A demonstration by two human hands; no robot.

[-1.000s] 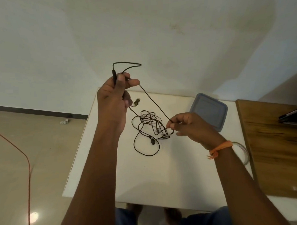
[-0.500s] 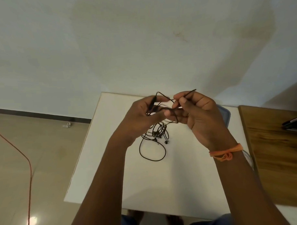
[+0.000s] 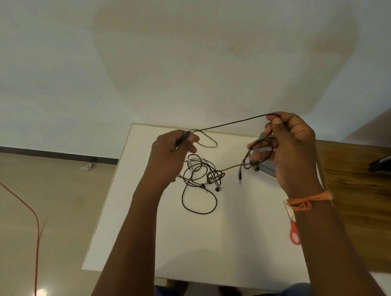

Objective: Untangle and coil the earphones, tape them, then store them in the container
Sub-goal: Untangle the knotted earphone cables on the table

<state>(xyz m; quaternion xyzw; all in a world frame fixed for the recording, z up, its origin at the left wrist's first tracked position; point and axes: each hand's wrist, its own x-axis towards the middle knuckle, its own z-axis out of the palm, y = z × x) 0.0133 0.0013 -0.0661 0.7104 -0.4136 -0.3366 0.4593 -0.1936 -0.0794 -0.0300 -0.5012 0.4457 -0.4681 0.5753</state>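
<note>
A thin black earphone cable [image 3: 228, 124] is stretched taut between 2 raised hands above a white rectangular table [image 3: 215, 235]. By the left hand [image 3: 168, 153], at about 10 o'clock from the table's centre, a dark slim piece of the cable is pinched between thumb and curled fingers. By the right hand [image 3: 290, 149], at about 2 o'clock, the other end of the taut stretch is pinched between thumb and forefinger, and a small loop of cable is draped over the lower fingers. From that loop a short length with a dark plug-like tip [image 3: 240, 178] is hung down, just above the table.

The rest of the earphones is left as a tangled black bundle [image 3: 202, 178] on the table between the 2 hands, with a wide loop spread toward 6 o'clock and small earbuds seen at its edge.

A grey-blue lidded plastic container [image 3: 267, 168] is set at 2 o'clock, largely hidden behind the right hand. An orange thread band [image 3: 307, 199] is worn on the right wrist. Red-handled scissors [image 3: 293, 224] are laid at 4 o'clock, partly covered by the right forearm. A brown wooden surface [image 3: 358, 197] is adjoined at 3 o'clock, and an orange cord [image 3: 35, 231] is trailed on the beige floor [image 3: 59, 208] at 9 o'clock.
</note>
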